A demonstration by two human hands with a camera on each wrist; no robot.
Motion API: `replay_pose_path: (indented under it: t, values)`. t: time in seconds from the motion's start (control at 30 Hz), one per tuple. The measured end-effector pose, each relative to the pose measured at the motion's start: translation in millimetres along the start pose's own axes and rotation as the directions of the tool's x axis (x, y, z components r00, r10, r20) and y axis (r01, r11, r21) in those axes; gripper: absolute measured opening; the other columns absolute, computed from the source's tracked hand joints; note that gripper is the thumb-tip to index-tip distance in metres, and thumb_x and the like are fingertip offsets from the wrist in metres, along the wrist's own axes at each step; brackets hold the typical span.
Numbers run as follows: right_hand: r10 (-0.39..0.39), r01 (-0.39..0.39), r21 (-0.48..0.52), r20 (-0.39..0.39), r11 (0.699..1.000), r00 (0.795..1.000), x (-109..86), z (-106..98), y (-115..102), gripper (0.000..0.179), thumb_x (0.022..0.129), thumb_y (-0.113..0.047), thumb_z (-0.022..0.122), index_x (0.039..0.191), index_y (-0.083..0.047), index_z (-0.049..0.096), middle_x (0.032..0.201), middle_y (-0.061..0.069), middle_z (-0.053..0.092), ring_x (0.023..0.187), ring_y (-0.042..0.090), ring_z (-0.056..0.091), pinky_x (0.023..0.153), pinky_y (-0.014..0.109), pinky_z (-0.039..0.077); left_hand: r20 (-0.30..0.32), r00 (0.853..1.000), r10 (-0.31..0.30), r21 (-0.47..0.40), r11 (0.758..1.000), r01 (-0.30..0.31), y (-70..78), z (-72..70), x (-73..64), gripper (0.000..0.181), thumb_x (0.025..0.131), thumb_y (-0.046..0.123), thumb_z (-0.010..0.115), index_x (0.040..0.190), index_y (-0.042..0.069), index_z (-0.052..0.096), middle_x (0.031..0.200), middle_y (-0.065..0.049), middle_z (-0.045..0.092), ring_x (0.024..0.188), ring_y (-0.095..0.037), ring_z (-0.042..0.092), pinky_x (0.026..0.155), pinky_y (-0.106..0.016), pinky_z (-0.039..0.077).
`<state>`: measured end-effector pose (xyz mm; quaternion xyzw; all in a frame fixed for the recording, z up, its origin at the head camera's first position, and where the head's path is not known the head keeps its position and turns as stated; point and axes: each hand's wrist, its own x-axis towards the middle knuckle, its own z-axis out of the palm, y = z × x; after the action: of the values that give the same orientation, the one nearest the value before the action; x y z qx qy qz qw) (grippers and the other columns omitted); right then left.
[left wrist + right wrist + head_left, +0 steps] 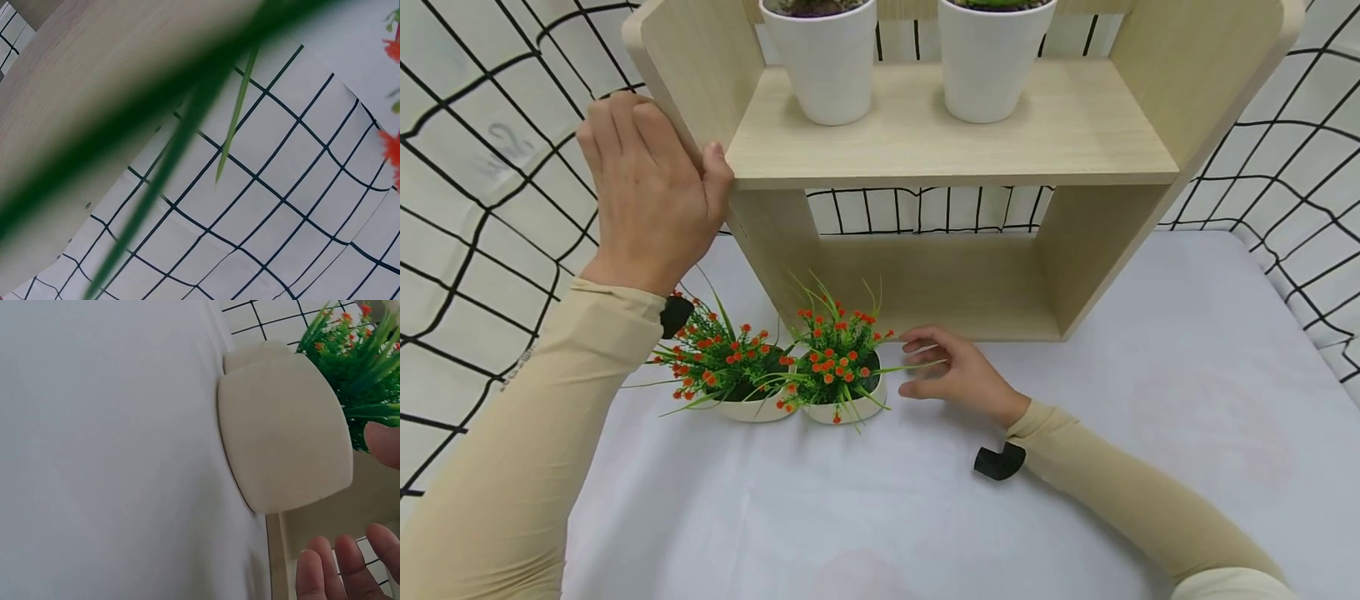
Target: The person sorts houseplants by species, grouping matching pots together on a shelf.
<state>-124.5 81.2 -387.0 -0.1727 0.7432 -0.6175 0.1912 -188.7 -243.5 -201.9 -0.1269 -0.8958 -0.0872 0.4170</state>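
Seen from the head, at 10 o'clock, the left hand (651,179) is gripping the wooden shelf (917,158) by its side panel. Between 4 and 5 o'clock, the right hand (958,375) is curving its fingers loosely, thumb apart, holding nothing, just beside the right cream pot (284,434), which is containing an orange-flowered plant (831,358). At that pot's 9 o'clock, the left cream pot (760,410) is holding a similar plant (718,358). Both are standing on the table (970,533). Toward 12 o'clock, two white pots (831,75) are occupying the shelf, contents cropped.

Snug beige sleeves (1131,492) (creased at the cuffs), a black piece (1000,462) by each wrist.
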Motion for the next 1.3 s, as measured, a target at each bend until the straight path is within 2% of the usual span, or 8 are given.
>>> replay_pose_path:
  t: [0.17, 0.3, 0.53, 0.8, 1.13, 1.3]
  values:
    - [-0.054, 0.055, -0.014, 0.06, 0.998, 0.997, 3.1, 13.7, 4.4, 0.078, 0.076, -0.004, 0.086, 0.146, -0.003, 0.051, 0.144, 0.02, 0.057, 0.129, 0.035, 0.061, 0.106, 0.045, 0.053, 0.01, 1.0, -0.01, -0.006, 1.0, 0.01, -0.3, 0.0, 0.1, 0.054, 0.101, 0.038, 0.032, 0.119, -0.012, 0.041, 0.121, -0.034, 0.043, 0.114, -0.049, 0.032, 0.102, -0.056, 0.02]
    - [-0.086, 0.088, -0.017, 0.092, 0.996, 0.992, 3.4, 22.9, 7.6, 0.086, 0.074, -0.004, 0.088, 0.149, -0.006, 0.046, 0.15, 0.016, 0.054, 0.135, 0.033, 0.057, 0.11, 0.046, 0.05, -0.011, 1.0, -0.006, -0.023, 1.0, 0.005, 0.3, 2.7, 0.7, 0.054, 0.1, 0.037, 0.033, 0.118, -0.013, 0.041, 0.119, -0.035, 0.043, 0.114, -0.049, 0.032, 0.102, -0.055, 0.019]
    - [-0.116, 0.12, -0.046, 0.071, 0.992, 0.991, 5.4, 35.4, 13.4, 0.089, 0.074, -0.006, 0.09, 0.149, -0.009, 0.042, 0.149, 0.016, 0.051, 0.136, 0.033, 0.056, 0.112, 0.044, 0.049, -0.016, 1.0, 0.0, -0.026, 1.0, -0.001, 1.1, 4.1, 2.5, 0.055, 0.101, 0.038, 0.033, 0.118, -0.014, 0.042, 0.118, -0.036, 0.044, 0.113, -0.05, 0.032, 0.102, -0.055, 0.019]
    - [-0.093, 0.098, -0.067, 0.067, 0.993, 0.993, 15.7, 43.3, 14.6, 0.083, 0.075, -0.008, 0.09, 0.145, -0.006, 0.045, 0.147, 0.016, 0.052, 0.131, 0.033, 0.061, 0.112, 0.043, 0.049, -0.009, 1.0, -0.012, -0.028, 1.0, 0.012, -0.2, 3.0, 0.9, 0.056, 0.101, 0.038, 0.033, 0.119, -0.014, 0.041, 0.119, -0.036, 0.043, 0.115, -0.05, 0.032, 0.103, -0.055, 0.019]
    - [-0.148, 0.162, -0.231, 0.074, 0.959, 0.986, 23.5, 46.9, 19.0, 0.076, 0.073, -0.016, 0.092, 0.139, -0.009, 0.054, 0.138, 0.007, 0.057, 0.129, 0.024, 0.063, 0.112, 0.037, 0.049, -0.007, 1.0, -0.013, -0.018, 1.0, 0.013, -0.5, 1.7, 1.6, 0.055, 0.101, 0.039, 0.032, 0.12, -0.013, 0.04, 0.117, -0.033, 0.041, 0.112, -0.047, 0.03, 0.098, -0.051, 0.015]
    - [-0.155, 0.162, -0.253, 0.049, 0.954, 0.987, 23.2, 47.6, 20.8, 0.08, 0.07, -0.021, 0.095, 0.139, -0.011, 0.055, 0.136, 0.006, 0.062, 0.127, 0.023, 0.065, 0.11, 0.037, 0.05, -0.003, 1.0, -0.015, -0.017, 1.0, 0.015, 0.2, 2.9, 0.6, 0.056, 0.101, 0.039, 0.032, 0.121, -0.013, 0.04, 0.116, -0.033, 0.041, 0.112, -0.047, 0.03, 0.099, -0.051, 0.016]
